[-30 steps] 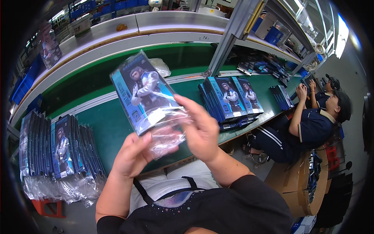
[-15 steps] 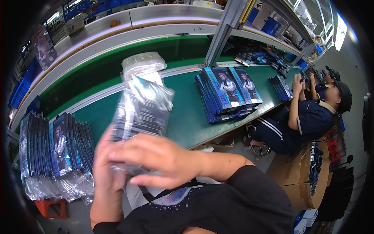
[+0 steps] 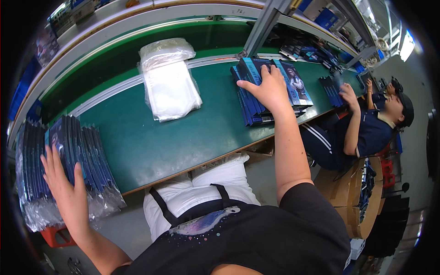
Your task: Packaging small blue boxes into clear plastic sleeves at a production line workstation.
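Green matting covers the long workbench [image 3: 183, 137] that runs across a factory line, with a white raised rail and a second green channel behind it. At the far left, the left hand [image 3: 64, 183] lies flat with fingers spread on a row of bagged dark-blue picture boxes [image 3: 59, 156] standing on edge; it presses against them without closing around any, and the loose clear bag ends [image 3: 68, 211] bunch up just below the palm at the bench edge. Well to the right of that hand, and about midway between the 2 hands but farther from the body, rests a stack of clear plastic bags [image 3: 169, 82], its top end crumpled. Bare green surface lies between that stack and each hand. The right hand [image 3: 268, 89] is stretched forward, palm down and fingers splayed, resting on top of a pile of flat blue boxes [image 3: 256, 105] with a figure printed on the covers; it is open, grasping nothing, only pushing down on the top box. Just behind this hand a grey metal post [image 3: 261, 30] rises from the rail. Farther right, well beyond the right hand, a seated co-worker [image 3: 371, 128] in dark clothes and a cap handles another small pile of boxes [image 3: 331, 85] on the same bench, beside brown cartons [image 3: 357, 192] on the floor
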Motion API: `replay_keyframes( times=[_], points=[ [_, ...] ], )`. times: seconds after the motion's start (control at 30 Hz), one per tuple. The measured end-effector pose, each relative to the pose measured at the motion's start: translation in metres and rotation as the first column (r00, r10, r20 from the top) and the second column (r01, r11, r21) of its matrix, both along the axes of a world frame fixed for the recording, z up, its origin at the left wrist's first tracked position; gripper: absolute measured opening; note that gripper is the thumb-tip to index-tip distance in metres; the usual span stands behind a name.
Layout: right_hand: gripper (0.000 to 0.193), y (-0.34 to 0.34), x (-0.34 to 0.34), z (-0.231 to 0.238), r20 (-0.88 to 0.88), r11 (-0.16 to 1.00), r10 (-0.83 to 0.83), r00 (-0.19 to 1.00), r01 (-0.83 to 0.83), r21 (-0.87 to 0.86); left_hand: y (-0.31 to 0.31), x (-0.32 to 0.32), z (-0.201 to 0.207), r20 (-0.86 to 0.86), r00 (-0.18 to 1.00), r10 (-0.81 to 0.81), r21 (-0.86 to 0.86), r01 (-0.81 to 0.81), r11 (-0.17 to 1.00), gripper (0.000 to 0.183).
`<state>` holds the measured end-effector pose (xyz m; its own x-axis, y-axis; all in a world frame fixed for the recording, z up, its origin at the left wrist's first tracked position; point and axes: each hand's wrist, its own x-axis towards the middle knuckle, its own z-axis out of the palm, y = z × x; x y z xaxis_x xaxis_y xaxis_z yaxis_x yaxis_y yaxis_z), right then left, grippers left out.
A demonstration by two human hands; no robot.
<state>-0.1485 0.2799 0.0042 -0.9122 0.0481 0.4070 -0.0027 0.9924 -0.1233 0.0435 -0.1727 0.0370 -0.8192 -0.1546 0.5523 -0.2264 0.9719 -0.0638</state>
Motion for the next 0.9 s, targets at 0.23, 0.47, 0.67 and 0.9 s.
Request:
replay_keyframes(
  times=[0.23, 0.47, 0.67, 0.9],
  points=[
    [0.076, -0.021, 0.027, 0.03, 0.186, 0.992, 0.085, 0.979, -0.064, -0.112, 0.123, -0.059, -0.015, -0.074, 0.758, -0.648, 0.305, 0.635, 0.709, 0.037],
    [0.081, -0.047, 0.062, 0.039, -0.079, 0.233, 0.568, 0.819, -0.252, -0.939, 0.134, -0.136, -0.081, -0.052, 0.677, -0.734, 0.388, 0.691, 0.61, 0.022],
    [0.053, -0.061, 0.061, -0.019, -0.121, -0.442, 0.757, 0.642, 0.368, -0.818, 0.148, -0.133, -0.061, -0.187, 0.717, -0.672, 0.596, 0.626, 0.503, 0.011],
    [0.057, -0.092, 0.061, -0.032, -0.274, -0.476, 0.859, 0.433, 0.475, -0.74, 0.136, -0.137, -0.06, -0.278, 0.645, -0.712, 0.664, 0.665, 0.342, 0.013]
  ],
)
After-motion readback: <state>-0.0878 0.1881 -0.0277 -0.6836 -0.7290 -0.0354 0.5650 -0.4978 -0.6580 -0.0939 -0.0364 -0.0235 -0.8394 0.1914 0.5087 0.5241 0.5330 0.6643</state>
